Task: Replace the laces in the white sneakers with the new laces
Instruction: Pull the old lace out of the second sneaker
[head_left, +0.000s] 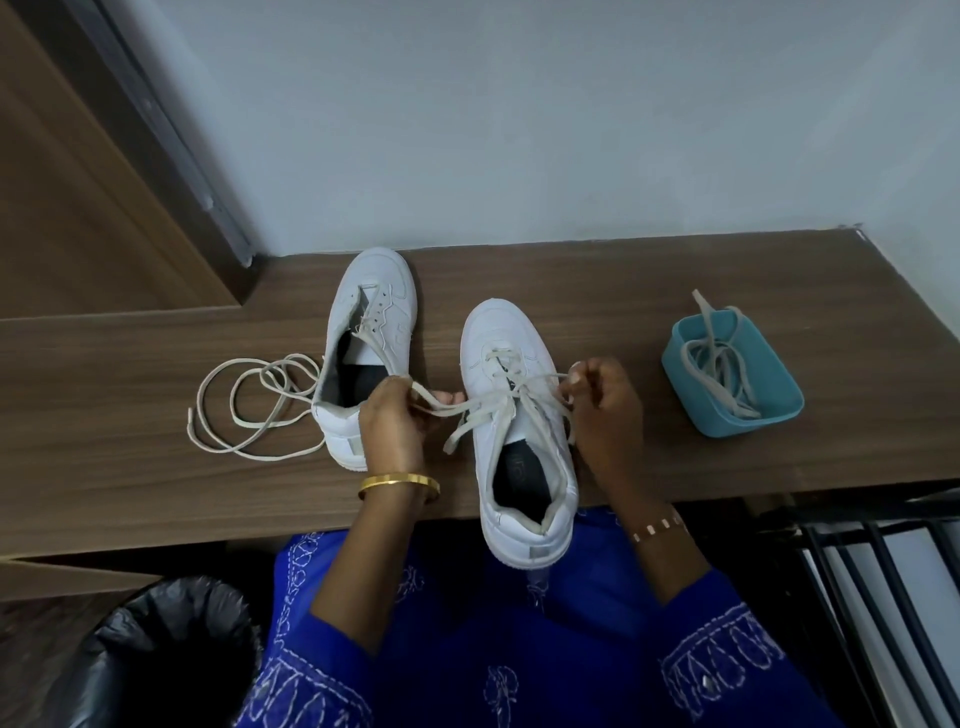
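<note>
Two white sneakers stand on the bench (675, 291). We note, from left: a loose lace (244, 405) beside the left sneaker (363, 332); the left hand (392, 423) pinching one lace end (441, 408) of the right sneaker (519, 415); the right hand (605, 402) pinching the other; a blue tub (727, 410) holding laces (719, 379).
</note>
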